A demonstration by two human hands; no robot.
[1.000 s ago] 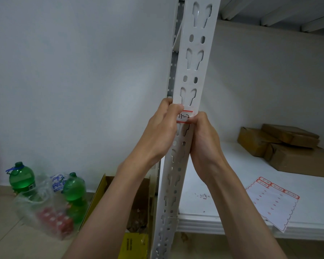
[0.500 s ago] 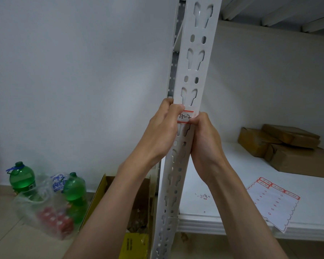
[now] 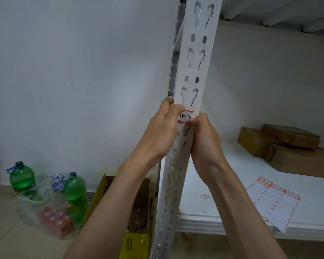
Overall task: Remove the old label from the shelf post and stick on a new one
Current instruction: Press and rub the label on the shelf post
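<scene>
Head view: white shelf post [image 3: 192,90] standing tall, full of holes. White label with red edges [image 3: 186,116] stuck on its front. Left hand [image 3: 165,128] curled round the post, thumb on the label's left end. Right hand [image 3: 204,135] curled too, thumb pressing the right end. Label sheet [image 3: 275,200] lying on the shelf [image 3: 223,165] (near brown boxes [image 3: 288,146]).

- One head-worn wide-angle camera looks forward and slightly down, close to the white slotted shelf post [image 3: 193,75].
- Right of the post lies the shelf board [image 3: 223,165]; left, the floor [image 3: 4,230].
</scene>
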